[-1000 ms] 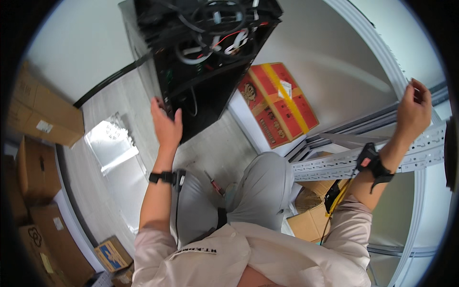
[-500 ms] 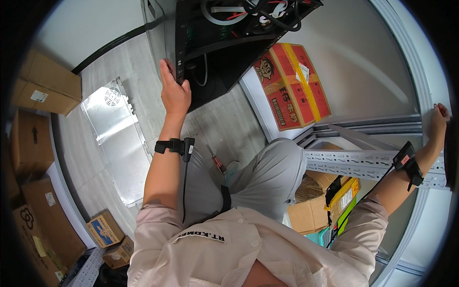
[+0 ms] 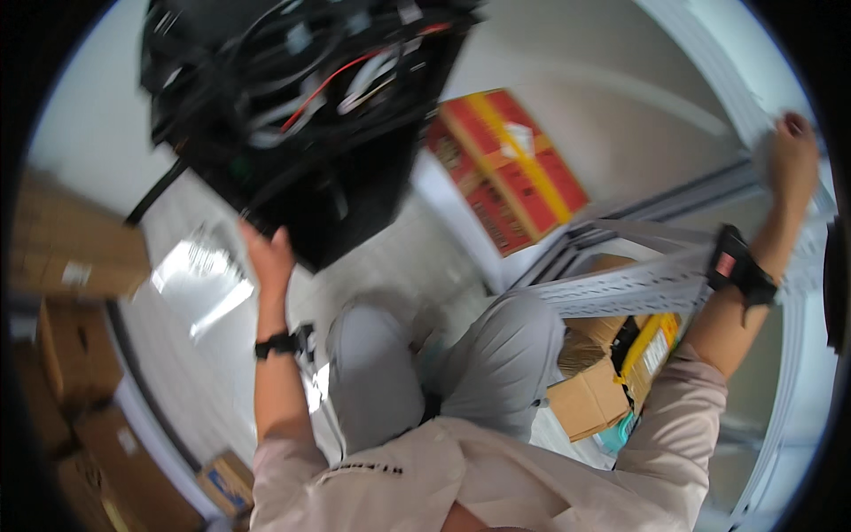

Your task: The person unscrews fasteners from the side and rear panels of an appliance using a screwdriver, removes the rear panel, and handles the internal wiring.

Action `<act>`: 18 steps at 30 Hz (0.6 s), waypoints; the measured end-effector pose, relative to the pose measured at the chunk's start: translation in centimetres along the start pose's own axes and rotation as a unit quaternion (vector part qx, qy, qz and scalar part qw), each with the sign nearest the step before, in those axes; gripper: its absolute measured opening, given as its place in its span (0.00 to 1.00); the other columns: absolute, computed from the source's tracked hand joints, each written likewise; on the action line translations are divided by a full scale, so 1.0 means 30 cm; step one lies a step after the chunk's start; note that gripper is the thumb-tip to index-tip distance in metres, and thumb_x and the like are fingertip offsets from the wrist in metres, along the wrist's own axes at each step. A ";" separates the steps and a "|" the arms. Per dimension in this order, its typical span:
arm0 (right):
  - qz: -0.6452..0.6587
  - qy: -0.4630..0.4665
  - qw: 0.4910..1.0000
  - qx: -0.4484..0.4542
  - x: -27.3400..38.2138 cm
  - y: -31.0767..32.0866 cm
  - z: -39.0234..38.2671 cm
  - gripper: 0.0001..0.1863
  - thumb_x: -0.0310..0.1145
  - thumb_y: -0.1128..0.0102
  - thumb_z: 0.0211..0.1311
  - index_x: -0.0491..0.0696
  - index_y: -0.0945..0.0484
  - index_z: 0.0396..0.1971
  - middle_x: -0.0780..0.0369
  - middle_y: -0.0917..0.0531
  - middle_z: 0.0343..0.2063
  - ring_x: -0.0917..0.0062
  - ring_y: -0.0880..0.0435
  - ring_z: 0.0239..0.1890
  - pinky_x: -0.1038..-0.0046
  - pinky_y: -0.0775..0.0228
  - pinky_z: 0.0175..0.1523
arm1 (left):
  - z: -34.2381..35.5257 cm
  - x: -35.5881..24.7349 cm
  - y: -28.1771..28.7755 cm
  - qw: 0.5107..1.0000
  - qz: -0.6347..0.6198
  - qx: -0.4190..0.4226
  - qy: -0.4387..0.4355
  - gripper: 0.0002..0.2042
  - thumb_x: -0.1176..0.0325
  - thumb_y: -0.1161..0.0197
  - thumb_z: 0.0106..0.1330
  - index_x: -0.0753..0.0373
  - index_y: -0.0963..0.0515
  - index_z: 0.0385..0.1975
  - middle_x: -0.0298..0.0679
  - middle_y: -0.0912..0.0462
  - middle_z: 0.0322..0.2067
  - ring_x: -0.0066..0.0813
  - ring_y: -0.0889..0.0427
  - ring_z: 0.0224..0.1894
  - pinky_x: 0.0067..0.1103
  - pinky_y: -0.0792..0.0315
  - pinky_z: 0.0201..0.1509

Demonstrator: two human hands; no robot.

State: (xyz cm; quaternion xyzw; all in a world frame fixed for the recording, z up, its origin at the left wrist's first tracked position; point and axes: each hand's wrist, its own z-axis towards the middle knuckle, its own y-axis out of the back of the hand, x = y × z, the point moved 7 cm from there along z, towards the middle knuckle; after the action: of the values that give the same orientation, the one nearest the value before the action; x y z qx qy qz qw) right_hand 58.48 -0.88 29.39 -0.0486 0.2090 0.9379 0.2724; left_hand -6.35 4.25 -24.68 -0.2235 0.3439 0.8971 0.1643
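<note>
A black open cabinet (image 3: 372,199) with cables and red wires inside stands tilted ahead of me. My left hand (image 3: 269,259) grips its near lower left corner, fingers at the edge and thumb toward the inside. Far to the right, my right hand (image 3: 793,160) is raised against the white frame (image 3: 749,115), its fingers curled. Blur hides whether anything is in them. A shiny metal panel (image 3: 199,279) lies on the floor left of my left hand, partly covered by my arm.
A red carton with yellow tape (image 3: 510,168) sits beyond my knees. Brown cardboard boxes (image 3: 80,239) line the left wall. A perforated metal beam (image 3: 620,284) runs beside my right knee, above an opened cardboard box (image 3: 589,399) and a yellow package (image 3: 647,350).
The cabinet has swung left and nearer, showing more of its cable-filled inside. My left hand has shifted left and lower with it. My right hand is slightly higher. The view has also turned.
</note>
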 end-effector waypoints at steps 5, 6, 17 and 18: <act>0.145 -0.054 0.987 0.047 0.147 0.115 -0.039 0.12 0.36 0.39 0.57 0.48 0.19 0.38 0.58 0.14 0.36 0.63 0.17 0.40 0.67 0.28 0.46 | 0.029 -0.063 0.026 0.979 -0.148 0.056 0.130 0.34 0.75 0.45 0.58 0.70 0.48 0.66 0.61 0.26 0.51 0.57 0.24 0.51 0.34 0.31 0.56; 0.195 -0.065 0.977 0.062 0.117 0.093 -0.040 0.10 0.34 0.37 0.56 0.47 0.19 0.36 0.60 0.14 0.33 0.67 0.17 0.36 0.70 0.28 0.44 | 0.029 -0.085 0.011 0.977 -0.155 0.059 0.135 0.34 0.76 0.46 0.58 0.68 0.49 0.67 0.60 0.26 0.51 0.56 0.23 0.51 0.34 0.31 0.56; 0.346 -0.110 0.923 0.127 0.143 0.098 -0.041 0.10 0.32 0.31 0.52 0.43 0.20 0.30 0.64 0.17 0.26 0.79 0.21 0.30 0.77 0.30 0.39 | 0.054 -0.126 0.057 0.966 -0.189 0.080 0.156 0.39 0.81 0.49 0.56 0.60 0.53 0.71 0.55 0.37 0.64 0.55 0.30 0.60 0.31 0.35 0.63; 0.328 -0.109 0.929 0.132 0.153 0.101 -0.044 0.09 0.32 0.31 0.52 0.44 0.20 0.30 0.63 0.17 0.26 0.78 0.21 0.30 0.76 0.29 0.39 | 0.051 -0.120 0.058 0.968 -0.187 0.077 0.148 0.39 0.81 0.49 0.56 0.60 0.53 0.71 0.55 0.37 0.64 0.55 0.30 0.61 0.31 0.35 0.63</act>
State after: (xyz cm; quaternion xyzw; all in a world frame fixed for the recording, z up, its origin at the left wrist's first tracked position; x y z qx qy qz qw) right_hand 52.94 -1.48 28.36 0.1618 0.3044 0.9384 -0.0258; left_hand -4.51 3.57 -20.88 -0.4008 0.3846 0.7781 0.2932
